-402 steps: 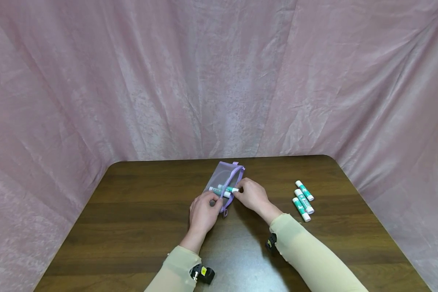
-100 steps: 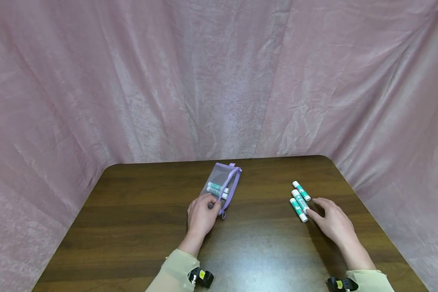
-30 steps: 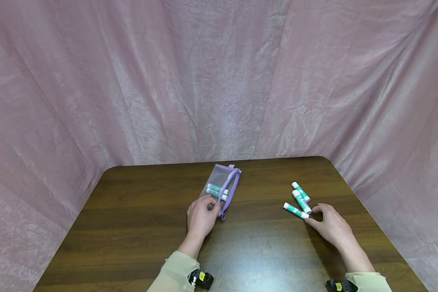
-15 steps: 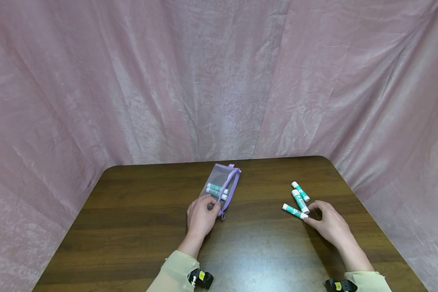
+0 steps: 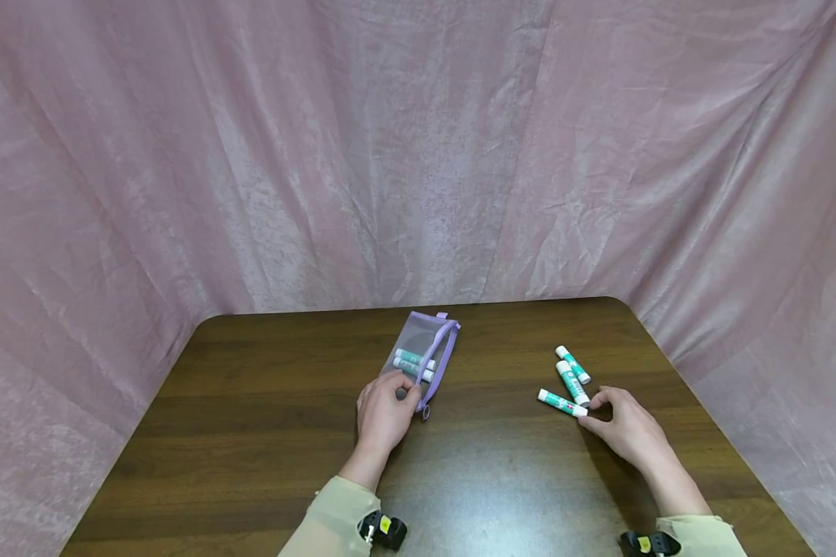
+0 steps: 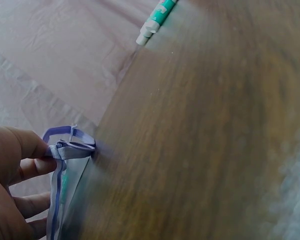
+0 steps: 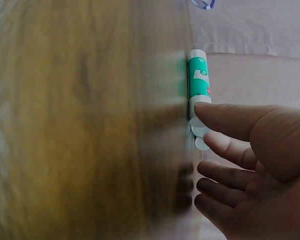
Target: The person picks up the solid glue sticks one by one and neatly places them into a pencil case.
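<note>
The left hand pinches the pouch; the half-spread right hand touches a likely light, rigid tube, best gripped mid-barrel.

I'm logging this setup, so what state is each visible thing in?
Mesh pouch: unzipped, lying down
Two sticks in the pouch: lying side by side
Nearest loose stick: lying askew to the other two
Other two loose sticks: lying close together
Left hand: gripping the pouch's edge
Right hand: thumb at the nearest loose stick's white end; pinch unclear
Pink curtain: hanging in folds
</note>
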`<state>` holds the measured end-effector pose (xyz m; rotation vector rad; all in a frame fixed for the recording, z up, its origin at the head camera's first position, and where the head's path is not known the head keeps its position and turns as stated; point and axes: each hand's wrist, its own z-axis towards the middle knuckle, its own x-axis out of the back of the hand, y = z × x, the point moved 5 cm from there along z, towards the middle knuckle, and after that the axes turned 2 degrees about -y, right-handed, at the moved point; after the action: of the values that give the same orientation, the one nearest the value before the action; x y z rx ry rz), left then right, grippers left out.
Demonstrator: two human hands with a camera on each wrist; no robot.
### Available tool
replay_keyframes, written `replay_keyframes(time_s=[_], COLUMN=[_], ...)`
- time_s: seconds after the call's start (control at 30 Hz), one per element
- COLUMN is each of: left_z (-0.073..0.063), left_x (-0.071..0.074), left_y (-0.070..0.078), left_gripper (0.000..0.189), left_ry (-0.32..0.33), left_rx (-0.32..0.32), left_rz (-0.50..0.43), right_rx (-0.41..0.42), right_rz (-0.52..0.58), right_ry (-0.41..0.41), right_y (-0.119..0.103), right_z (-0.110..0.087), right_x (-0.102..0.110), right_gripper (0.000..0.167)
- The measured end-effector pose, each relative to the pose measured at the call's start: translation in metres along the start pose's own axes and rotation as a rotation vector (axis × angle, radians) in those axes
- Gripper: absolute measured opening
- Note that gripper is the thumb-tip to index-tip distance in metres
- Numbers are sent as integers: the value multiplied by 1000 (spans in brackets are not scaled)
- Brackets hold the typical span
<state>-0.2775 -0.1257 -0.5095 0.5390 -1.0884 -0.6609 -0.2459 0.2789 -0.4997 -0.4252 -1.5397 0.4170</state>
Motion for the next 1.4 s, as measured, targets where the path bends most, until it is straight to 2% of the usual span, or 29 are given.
replay_keyframes(time_s=[0.1,0.33,0.6,1.13,1.4], left_z=[0,2,2,1,0], left_x=[1,0,-1,0,-1], left_y=[1,-1,-2,-1,-1], left_gripper=[17,19,20,20,19], left_ry=[6,-49,-69,-51,12], left_rx=[-5,33,51,35,-21], left_rz=[-4,8,-4,-2,-3], right_rx=[5,24,28,38,44], right_rz=[-1,-5,-10,-26,-30], right_ry=[-15,-15,-24,-24,-24], right_y=[1,0,-1,-1,-1], right_z=[1,1,2,3,2], right_x=[-1,-3,-3,-5,-4], right_gripper=[33,31,30,23,21])
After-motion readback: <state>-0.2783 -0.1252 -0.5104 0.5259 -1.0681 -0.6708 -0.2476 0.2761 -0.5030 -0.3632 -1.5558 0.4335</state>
